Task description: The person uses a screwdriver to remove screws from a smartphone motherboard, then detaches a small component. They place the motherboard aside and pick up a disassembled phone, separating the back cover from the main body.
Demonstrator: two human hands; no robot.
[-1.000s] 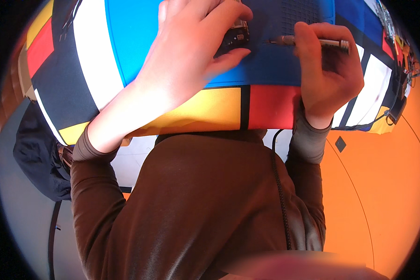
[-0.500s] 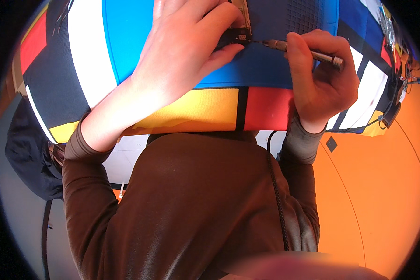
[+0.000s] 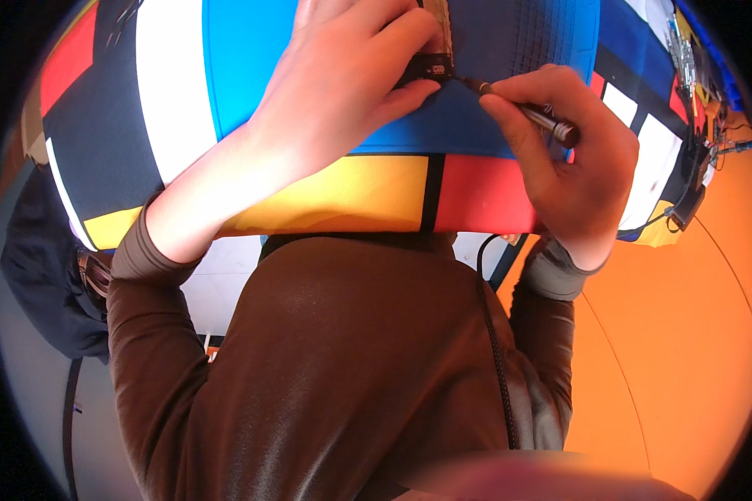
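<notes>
My left hand reaches across from the left, its thumb and fingers closed round the near end of a small dark electronic device with a brownish-gold edge. Much of the device is hidden under that hand or cut off by the top of the view. In my right hand is a slim precision screwdriver, pinched between thumb and index finger. Its tip is at or very close to the device's near right corner; whether it sits in a screw cannot be made out. Beneath both lies a blue work mat.
A cloth in yellow, red, white and black blocks covers the table under the mat. The mat has a gridded patch at its upper right. Cables and small metal parts lie along the right edge. A dark garment is at the left.
My right hand has shifted its grip on the screwdriver, with the index finger stretched further forward and the wrist further right. The handle slants more steeply. My left hand keeps hold of the device.
</notes>
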